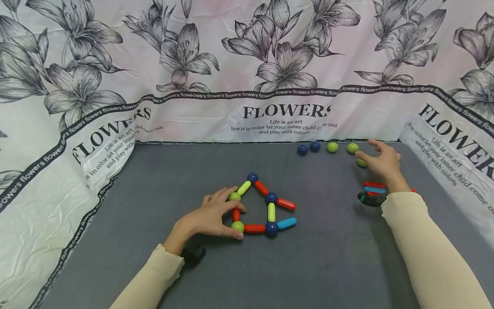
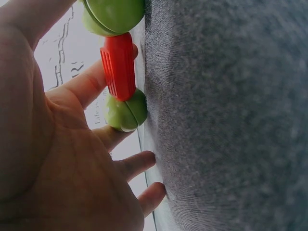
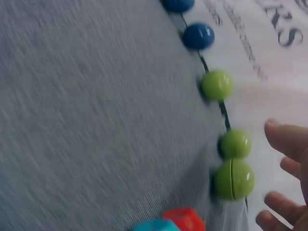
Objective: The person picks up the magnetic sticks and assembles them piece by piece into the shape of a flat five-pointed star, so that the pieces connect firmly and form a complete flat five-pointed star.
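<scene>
A ring of toy building rods and balls lies on the grey table, with blue and green balls at its corners. From its right side a red rod and a light blue rod stick out. My left hand holds the ring's left side, thumb at the lower green ball, index finger across the upright red rod, middle finger by the upper green ball. At the back right, my right hand hovers with spread fingers beside loose green balls, holding nothing.
Two loose blue balls and a green ball line the table's back edge. Red rods and a light blue rod lie partly under my right wrist. A floral cloth hangs behind and along both sides.
</scene>
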Tool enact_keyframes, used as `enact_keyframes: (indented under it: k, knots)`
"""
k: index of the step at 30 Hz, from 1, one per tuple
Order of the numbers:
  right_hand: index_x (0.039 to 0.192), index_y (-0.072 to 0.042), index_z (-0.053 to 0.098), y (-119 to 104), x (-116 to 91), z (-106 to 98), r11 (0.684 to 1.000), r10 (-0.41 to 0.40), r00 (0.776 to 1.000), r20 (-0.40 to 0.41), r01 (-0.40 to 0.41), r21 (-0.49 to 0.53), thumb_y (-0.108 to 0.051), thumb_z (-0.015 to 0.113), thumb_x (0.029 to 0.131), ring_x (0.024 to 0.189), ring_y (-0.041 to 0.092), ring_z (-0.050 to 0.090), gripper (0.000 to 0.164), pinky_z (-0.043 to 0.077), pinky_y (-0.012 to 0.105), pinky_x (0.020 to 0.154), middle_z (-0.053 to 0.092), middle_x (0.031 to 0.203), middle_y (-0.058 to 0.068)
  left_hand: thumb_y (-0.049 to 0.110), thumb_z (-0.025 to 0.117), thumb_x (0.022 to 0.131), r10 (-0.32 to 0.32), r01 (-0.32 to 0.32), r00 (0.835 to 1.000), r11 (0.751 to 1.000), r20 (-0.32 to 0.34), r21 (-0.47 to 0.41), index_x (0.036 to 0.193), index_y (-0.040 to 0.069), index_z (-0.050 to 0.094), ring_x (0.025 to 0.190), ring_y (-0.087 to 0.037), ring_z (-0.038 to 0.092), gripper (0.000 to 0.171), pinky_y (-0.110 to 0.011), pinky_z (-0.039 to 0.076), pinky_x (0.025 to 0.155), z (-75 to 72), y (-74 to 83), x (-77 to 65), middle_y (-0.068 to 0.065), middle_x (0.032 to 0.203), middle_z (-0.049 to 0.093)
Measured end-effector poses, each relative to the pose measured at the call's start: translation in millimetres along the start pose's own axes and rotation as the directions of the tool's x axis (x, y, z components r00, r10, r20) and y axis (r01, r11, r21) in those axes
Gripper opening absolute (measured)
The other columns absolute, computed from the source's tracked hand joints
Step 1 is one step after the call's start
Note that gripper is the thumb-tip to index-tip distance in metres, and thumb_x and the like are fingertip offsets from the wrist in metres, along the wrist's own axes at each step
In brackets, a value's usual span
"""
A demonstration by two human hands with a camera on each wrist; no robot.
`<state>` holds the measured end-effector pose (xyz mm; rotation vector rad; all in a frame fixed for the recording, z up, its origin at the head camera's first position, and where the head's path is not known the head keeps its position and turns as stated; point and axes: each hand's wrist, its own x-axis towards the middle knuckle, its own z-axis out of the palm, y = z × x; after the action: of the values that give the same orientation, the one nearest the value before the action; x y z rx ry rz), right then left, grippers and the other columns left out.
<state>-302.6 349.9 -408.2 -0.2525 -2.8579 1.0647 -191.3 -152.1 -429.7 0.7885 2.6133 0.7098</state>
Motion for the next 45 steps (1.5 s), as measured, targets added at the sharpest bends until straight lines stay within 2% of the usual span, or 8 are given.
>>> enact_keyframes:
  k: [4,10,23,28,32,35,39,45]
  knots:
    - [0.161,-0.005,0.024,11.5,5.4,-9.4,0.999,0.038,0.99,0.135,-0.039,-0.001,-0.054,0.051,0.102,0.143,0.065,0.01,0.082,0.018,0.076,0.11,0.025,0.157,0.04,0.064,0.079,0.077,0.001,-0.001,1.0,1.0,0.0,-0.003,0.126,0.038,0.063,0.159,-0.034,0.008,0.057,-0.063,0.013,0.12,-0.2,0.5,-0.1,-0.004,0.172,0.015]
    - [0.156,0.0,0.032,27.5,9.3,-9.7,1.0,0.011,0.963,0.268,-0.012,0.003,-0.05,0.053,0.102,0.14,0.058,0.031,0.076,0.032,0.069,0.11,0.028,0.154,0.043,0.064,0.079,0.077,-0.006,0.006,1.0,1.0,0.01,-0.003,0.126,0.038,0.063,0.159,-0.033,0.009,0.057,-0.063,0.012,0.12,0.1,1.1,-1.0,-0.003,0.171,0.016]
    - [0.147,0.002,0.046,27.0,10.5,-4.6,0.995,-0.035,0.966,0.257,0.057,-0.079,-0.04,0.061,0.101,0.13,0.054,0.042,0.063,0.04,0.064,0.102,0.041,0.144,0.041,0.064,0.079,0.077,0.012,-0.012,1.0,1.0,0.005,-0.002,0.126,0.039,0.063,0.158,-0.03,0.012,0.057,-0.064,0.014,0.119,0.6,-1.5,0.4,-0.003,0.171,0.017]
    - [0.144,0.001,0.05,17.4,5.6,0.6,0.99,-0.098,0.969,0.228,0.118,-0.074,-0.042,0.064,0.1,0.124,0.05,0.046,0.063,0.043,0.061,0.096,0.047,0.139,0.037,0.064,0.079,0.077,0.009,-0.009,1.0,1.0,0.004,-0.004,0.126,0.038,0.063,0.158,-0.03,0.012,0.057,-0.063,0.014,0.119,-0.2,-2.7,0.7,-0.002,0.171,0.016]
    - [0.14,-0.001,0.056,2.7,-1.8,10.7,0.977,-0.181,0.964,0.197,0.198,-0.072,-0.04,0.068,0.098,0.116,0.043,0.053,0.059,0.047,0.051,0.086,0.055,0.131,0.031,0.065,0.079,0.077,0.003,-0.003,1.0,1.0,0.004,-0.002,0.127,0.039,0.063,0.158,-0.03,0.01,0.058,-0.063,0.013,0.119,-0.5,-3.1,0.9,-0.003,0.172,0.015]
    - [0.135,-0.004,0.062,-10.9,-10.6,21.3,0.961,-0.254,0.951,0.178,0.269,-0.069,-0.036,0.073,0.095,0.105,0.037,0.059,0.053,0.048,0.04,0.079,0.062,0.125,0.027,0.065,0.078,0.077,-0.004,0.004,1.0,1.0,0.001,-0.005,0.127,0.038,0.062,0.158,-0.031,0.01,0.059,-0.063,0.013,0.119,-1.0,-2.8,1.1,-0.005,0.172,0.015]
    - [0.13,-0.009,0.067,-29.2,-29.3,35.3,0.933,-0.342,0.918,0.2,0.357,-0.044,-0.034,0.077,0.092,0.096,0.025,0.06,0.046,0.046,0.032,0.075,0.069,0.119,0.017,0.065,0.078,0.077,-0.013,0.013,1.0,1.0,0.004,-0.007,0.127,0.039,0.062,0.159,-0.032,0.009,0.059,-0.062,0.013,0.119,-2.1,-1.5,0.8,-0.005,0.172,0.015]
    - [0.126,-0.012,0.069,-47.5,-63.8,58.2,0.893,-0.446,0.843,0.3,0.441,0.087,-0.026,0.081,0.089,0.085,0.016,0.057,0.041,0.048,0.027,0.071,0.07,0.107,0.005,0.065,0.079,0.077,-0.014,0.014,1.0,1.0,0.01,-0.011,0.127,0.039,0.062,0.159,-0.033,0.009,0.059,-0.063,0.013,0.119,-2.0,-0.8,0.8,-0.005,0.171,0.016]
